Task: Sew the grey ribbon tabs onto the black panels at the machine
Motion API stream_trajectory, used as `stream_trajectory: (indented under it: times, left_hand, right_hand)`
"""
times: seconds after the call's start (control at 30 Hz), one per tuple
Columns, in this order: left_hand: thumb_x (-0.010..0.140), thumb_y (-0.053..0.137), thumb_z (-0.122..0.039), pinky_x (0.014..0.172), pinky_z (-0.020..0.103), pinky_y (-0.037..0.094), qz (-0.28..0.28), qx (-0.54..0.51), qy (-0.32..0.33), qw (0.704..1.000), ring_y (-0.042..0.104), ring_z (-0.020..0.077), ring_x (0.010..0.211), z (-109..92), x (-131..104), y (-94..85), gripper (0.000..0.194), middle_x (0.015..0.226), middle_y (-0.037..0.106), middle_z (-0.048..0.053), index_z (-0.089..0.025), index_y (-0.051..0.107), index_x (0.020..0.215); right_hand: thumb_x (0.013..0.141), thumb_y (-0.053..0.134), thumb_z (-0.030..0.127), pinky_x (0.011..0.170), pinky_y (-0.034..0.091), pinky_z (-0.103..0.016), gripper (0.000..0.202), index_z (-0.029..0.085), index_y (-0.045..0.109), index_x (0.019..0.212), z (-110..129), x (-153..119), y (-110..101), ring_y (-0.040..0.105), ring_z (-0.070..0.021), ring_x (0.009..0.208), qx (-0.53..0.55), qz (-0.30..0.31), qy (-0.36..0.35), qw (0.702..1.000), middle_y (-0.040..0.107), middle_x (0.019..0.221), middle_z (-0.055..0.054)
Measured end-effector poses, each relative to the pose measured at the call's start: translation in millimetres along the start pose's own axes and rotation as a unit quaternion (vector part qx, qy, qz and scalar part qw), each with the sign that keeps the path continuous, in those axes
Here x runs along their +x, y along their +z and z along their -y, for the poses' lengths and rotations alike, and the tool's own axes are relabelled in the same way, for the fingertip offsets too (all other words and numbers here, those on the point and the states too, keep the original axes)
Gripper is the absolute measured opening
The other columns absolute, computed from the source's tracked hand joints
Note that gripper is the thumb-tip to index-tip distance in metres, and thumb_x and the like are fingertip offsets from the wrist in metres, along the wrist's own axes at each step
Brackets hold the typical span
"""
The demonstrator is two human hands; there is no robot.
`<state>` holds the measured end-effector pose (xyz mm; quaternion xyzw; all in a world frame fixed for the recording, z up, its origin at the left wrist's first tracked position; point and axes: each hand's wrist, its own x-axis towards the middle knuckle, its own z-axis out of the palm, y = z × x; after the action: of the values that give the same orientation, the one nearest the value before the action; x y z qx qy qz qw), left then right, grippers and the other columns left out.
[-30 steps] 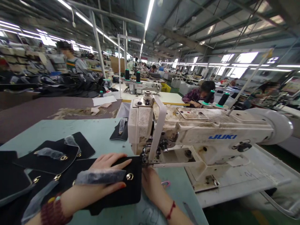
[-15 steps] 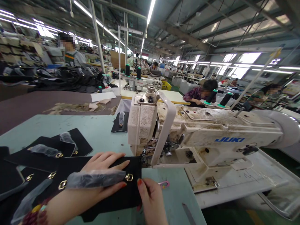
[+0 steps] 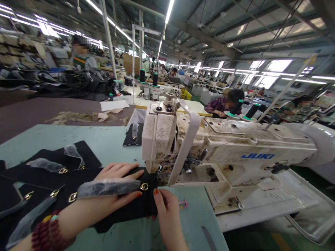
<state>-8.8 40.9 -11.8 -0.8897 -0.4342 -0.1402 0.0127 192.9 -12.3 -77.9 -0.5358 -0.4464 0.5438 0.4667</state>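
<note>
A black panel (image 3: pixel 123 212) with gold buckles and a plastic-wrapped strap (image 3: pixel 110 187) lies at the head of a white sewing machine (image 3: pixel 159 139). Its right edge is by the needle area, whose needle I cannot make out. My left hand (image 3: pixel 115 174) rests flat on the panel with fingers stretched toward the machine; the strap passes over the back of it. With thumb on top and fingers underneath, my right hand (image 3: pixel 169 211) pinches the panel's right edge. More black panels (image 3: pixel 49 176) with wrapped straps overlap at the left.
The pale green table (image 3: pixel 117 150) carries a pink-handled tool (image 3: pixel 183 204) and a thin dark blade-like piece (image 3: pixel 208 237) right of my hand. Behind the machine head lies another black panel (image 3: pixel 133 134). Co-workers (image 3: pixel 225 103) sit at machines farther back.
The black panel has shifted slightly away from me along the machine head, and both hands have moved with it. My grip on its right edge is the same.
</note>
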Motion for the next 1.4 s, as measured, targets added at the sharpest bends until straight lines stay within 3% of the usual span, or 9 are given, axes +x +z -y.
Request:
stream_trajectory:
  times: [0.2, 0.37, 0.63, 0.73, 1.07, 1.23, 1.4]
  left_hand:
    - [0.085, 0.052, -0.062, 0.103, 0.043, 0.04, 0.022, -0.028, -0.016, 0.999, 0.052, 0.0289, 0.124, -2, 4, 0.7, 0.055, 0.139, 0.056, 0.005, -0.032, 0.059, 0.131]
    - [0.085, 0.053, -0.061, 0.104, 0.044, 0.04, 0.029, -0.059, -0.039, 0.997, 0.053, 0.031, 0.123, -4, 9, -3.5, 0.051, 0.137, 0.058, 0.004, -0.032, 0.064, 0.125]
    - [0.086, 0.056, -0.057, 0.104, 0.039, 0.04, 0.031, -0.089, 0.007, 0.995, 0.057, 0.0259, 0.119, 5, 15, 3.2, 0.043, 0.127, 0.067, 0.004, -0.029, 0.068, 0.117]
    - [0.086, 0.057, -0.056, 0.101, 0.038, 0.042, 0.031, -0.13, -0.012, 0.991, 0.061, 0.025, 0.114, 6, 17, 3.2, 0.041, 0.122, 0.07, 0.004, -0.03, 0.068, 0.117]
    - [0.085, 0.056, -0.059, 0.102, 0.035, 0.044, 0.112, -0.238, -0.094, 0.96, 0.062, 0.0256, 0.111, 8, 22, -1.6, 0.042, 0.119, 0.071, 0.002, -0.031, 0.071, 0.111]
    - [0.083, 0.059, -0.058, 0.099, 0.033, 0.047, 0.11, -0.255, -0.085, 0.957, 0.066, 0.0251, 0.105, 7, 26, -6.9, 0.04, 0.114, 0.073, 0.001, -0.031, 0.072, 0.109]
    - [0.08, 0.064, -0.055, 0.1, 0.032, 0.046, 0.072, -0.245, -0.077, 0.964, 0.065, 0.0241, 0.107, 5, 25, -8.0, 0.035, 0.113, 0.074, 0.0, -0.032, 0.074, 0.104]
  right_hand:
    - [0.082, 0.048, 0.071, 0.039, 0.032, -0.015, 0.059, 0.012, 0.051, 0.072, 3, 2, 2, 0.04, -0.0055, 0.045, 0.004, 0.001, -0.007, 1.0, 0.042, 0.058, 0.001]
    - [0.083, 0.045, 0.072, 0.039, 0.029, -0.015, 0.06, 0.013, 0.048, 0.07, 8, 4, 3, 0.04, -0.0054, 0.043, -0.001, 0.009, -0.01, 1.0, 0.045, 0.055, 0.0]
    - [0.088, 0.042, 0.069, 0.042, 0.032, -0.014, 0.061, 0.011, 0.057, 0.078, 1, -5, -6, 0.046, -0.0058, 0.047, -0.05, 0.046, -0.009, 0.998, 0.055, 0.059, -0.004]
    - [0.09, 0.042, 0.065, 0.044, 0.034, -0.013, 0.059, 0.011, 0.057, 0.073, -1, -10, -9, 0.048, -0.0055, 0.049, -0.068, 0.056, -0.027, 0.996, 0.059, 0.063, -0.006]
    - [0.091, 0.04, 0.066, 0.046, 0.036, -0.013, 0.062, 0.01, 0.056, 0.069, -4, -8, -8, 0.052, -0.006, 0.05, -0.05, 0.065, -0.025, 0.996, 0.059, 0.061, -0.006]
    - [0.085, 0.042, 0.073, 0.044, 0.035, -0.014, 0.065, 0.011, 0.053, 0.07, -2, -10, -5, 0.052, -0.0063, 0.049, -0.013, 0.066, 0.012, 0.998, 0.06, 0.063, -0.006]
    - [0.084, 0.042, 0.075, 0.044, 0.035, -0.013, 0.067, 0.011, 0.052, 0.068, 1, -10, -5, 0.049, -0.0051, 0.046, -0.017, 0.06, 0.011, 0.998, 0.057, 0.059, -0.005]
